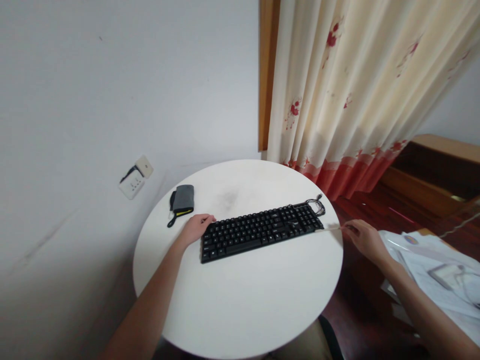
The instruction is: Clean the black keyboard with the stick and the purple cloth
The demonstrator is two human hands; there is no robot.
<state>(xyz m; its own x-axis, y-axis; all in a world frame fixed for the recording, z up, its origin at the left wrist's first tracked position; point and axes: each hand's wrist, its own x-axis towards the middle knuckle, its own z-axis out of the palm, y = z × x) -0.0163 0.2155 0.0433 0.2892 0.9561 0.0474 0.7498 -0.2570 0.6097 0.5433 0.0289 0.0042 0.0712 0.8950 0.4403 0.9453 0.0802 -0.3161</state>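
On round white table [240, 300]: left hand [195, 227] steadies black keyboard [258, 231], fingers curled on its left end; right hand [365, 240] pinches thin stick [330, 229] at its right end, cleaning step, careful strokes needed next.

The keyboard [258, 231] looks like matt black plastic, its coiled cable [317, 205] thin and rubbery. The round table [247, 300] has a smooth white top with a soft sheen and a faint grey smudge at its far side. The pouch [182, 200] at far left is grey cloth with a yellow trim. The curtain [360, 90] is thin cream fabric with red print. The far right furniture [431, 175] is glossy brown wood. Papers [435, 270] at right look smooth, white.
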